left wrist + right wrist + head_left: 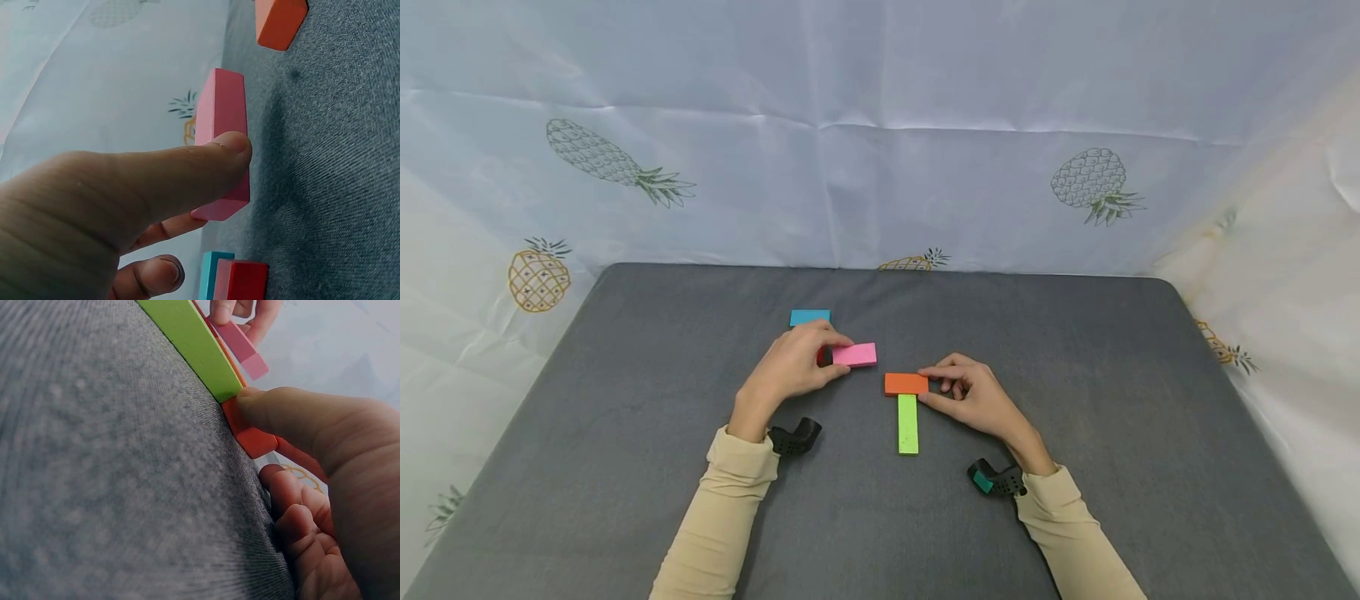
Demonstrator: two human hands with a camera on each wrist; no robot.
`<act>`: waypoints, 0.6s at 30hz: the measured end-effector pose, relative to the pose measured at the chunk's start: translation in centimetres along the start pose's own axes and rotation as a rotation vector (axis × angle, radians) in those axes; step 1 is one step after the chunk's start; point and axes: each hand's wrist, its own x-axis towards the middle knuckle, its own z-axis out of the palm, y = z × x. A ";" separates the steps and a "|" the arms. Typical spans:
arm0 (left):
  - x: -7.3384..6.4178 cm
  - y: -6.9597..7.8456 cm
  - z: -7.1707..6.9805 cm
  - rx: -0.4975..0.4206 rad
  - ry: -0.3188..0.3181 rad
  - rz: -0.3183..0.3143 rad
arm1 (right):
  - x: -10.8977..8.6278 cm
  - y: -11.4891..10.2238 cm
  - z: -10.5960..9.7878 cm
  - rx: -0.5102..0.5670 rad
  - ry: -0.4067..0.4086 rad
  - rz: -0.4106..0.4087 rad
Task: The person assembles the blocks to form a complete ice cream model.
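Note:
My left hand [793, 360] pinches a pink block [857, 356] between thumb and fingers. In the left wrist view the pink block [230, 106] is held clear of the grey cloth, its shadow falling beneath. On the table lies an orange block [904, 383], its right end pinched by the thumb and a finger of my right hand [977, 398]. A green block [907, 425] runs from the orange one toward me, forming a T shape. Behind and beneath the left hand are a blue block [809, 317] and a red block [247, 280], partly hidden in the head view.
Grey cloth covers the table [1075, 350]. A pale curtain [880, 192] printed with pineapples hangs along its far edge and sides. Each wrist carries a black camera mount, one on the left [795, 437] and one on the right [996, 478].

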 end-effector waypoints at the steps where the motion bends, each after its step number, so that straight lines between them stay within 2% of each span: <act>1: 0.0 0.0 0.1 0.000 -0.004 0.002 | 0.0 0.0 0.0 0.000 0.000 -0.001; 18: 0.3 0.5 0.8 0.008 -0.025 0.007 | 0.0 0.1 0.0 0.007 0.008 -0.004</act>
